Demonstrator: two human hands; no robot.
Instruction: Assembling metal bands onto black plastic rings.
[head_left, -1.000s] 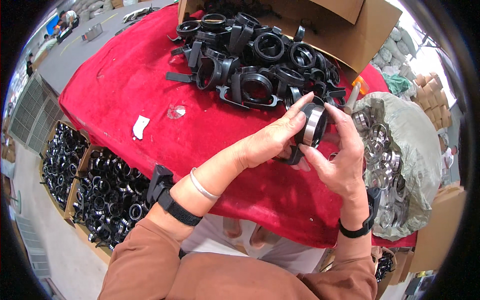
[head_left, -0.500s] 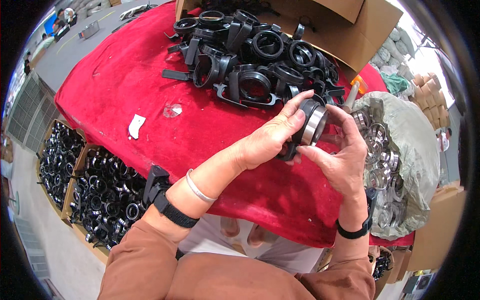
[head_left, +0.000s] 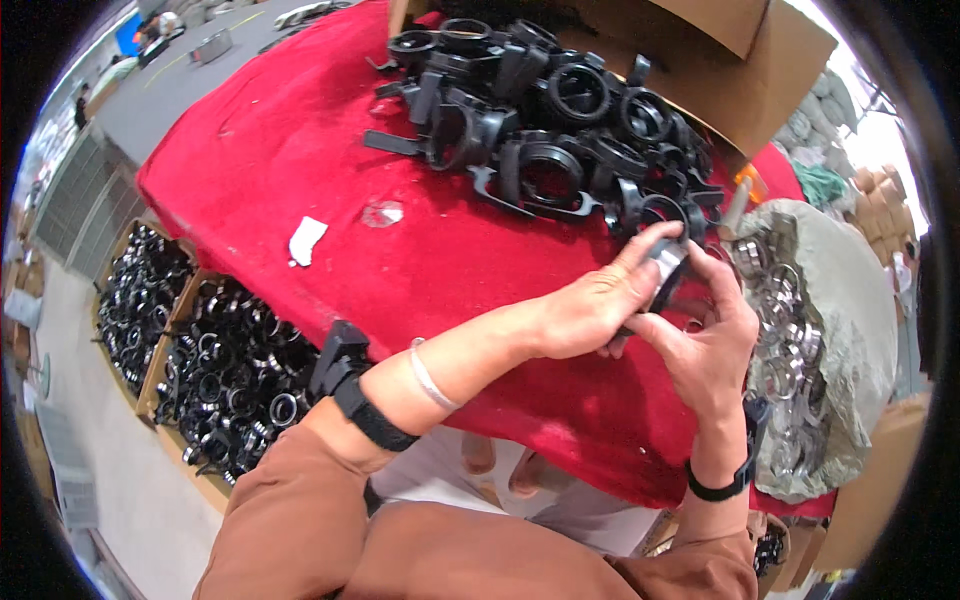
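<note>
Holding a metal-banded black ring (head_left: 668,270), a bit motion-blurred, tilted up on its edge and gripped by both hands. Clasped from the left by the left hand (head_left: 598,308), with a thumb laid on the shiny metal face. Pinched from the right by the right hand (head_left: 708,335), thumb and index bent into a rough C around the rim. Held up over soft, velvety-looking red cloth (head_left: 270,180), just to the near side of a big heap of black ring parts (head_left: 550,140). Lots of round collars in there, smooth and semi-glossy, with flat tabs and curved hooks poking out every which way. Plain matte cardboard box (head_left: 760,95) on the far side. Over to the right, a crumpled greyish-green plastic bag (head_left: 860,330), open around loose metal rings (head_left: 785,325), all thin, polished hoops. Off to the left on the cloth, a flat white scrap (head_left: 307,241) with uneven edges. Down at the left, cardboard bins (head_left: 167,350) piled with black-and-silver rings (head_left: 230,370).
</note>
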